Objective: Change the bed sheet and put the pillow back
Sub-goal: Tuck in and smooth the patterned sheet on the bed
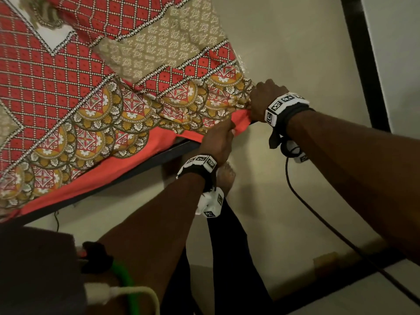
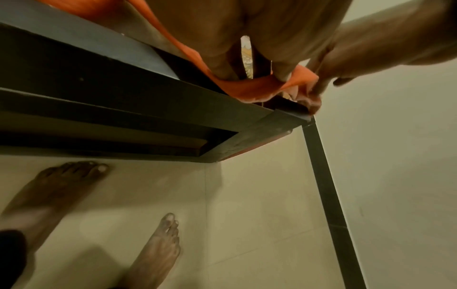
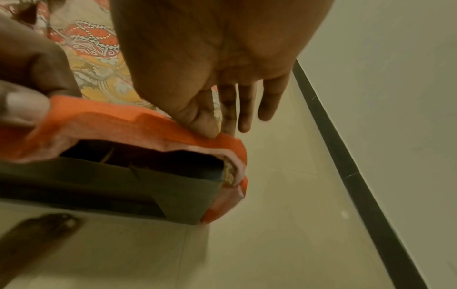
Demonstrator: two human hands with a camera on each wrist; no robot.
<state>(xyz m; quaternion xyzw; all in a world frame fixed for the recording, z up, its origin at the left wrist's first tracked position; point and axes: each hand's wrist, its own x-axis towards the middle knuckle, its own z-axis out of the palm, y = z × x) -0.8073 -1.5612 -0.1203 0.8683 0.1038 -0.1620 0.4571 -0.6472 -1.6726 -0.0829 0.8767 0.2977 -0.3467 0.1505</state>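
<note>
While both hands crowded the bed corner, everything hung on where the orange hem sat against the frame.

Sheet: the patterned sheet (image 1: 95,92) lay spread over the mattress, and its orange hem (image 1: 127,155) hung along the near side just above the dark bed frame (image 1: 145,165).

Corner: the hem was bunched at the far-right corner (image 3: 230,156), where it wrapped round the end of the frame and was not yet pushed under.

Left hand: the left hand (image 1: 219,142) sat on the near side of that corner, thumb and fingers pinching a fold of the hem, as the right wrist view showed.

Right hand: the right hand (image 1: 263,98) came in from the wall side, thumb pressed down on the hem at the corner, the other fingers (image 3: 247,105) straight, close together and pointing down past the edge toward the floor.

Key relation: the loose cloth lay directly under the right fingers and ahead of the left pinch; the gap between mattress and frame opened just below both.

Long axis: the hem ran along the frame rail, from lower left up to the corner.

Nearer hand: the right hand looked nearer the corner tip; the left held the slack beside it.

Likely step: tucking the corner, by the look of it.

Pillow: none could be made out for certain.
</note>
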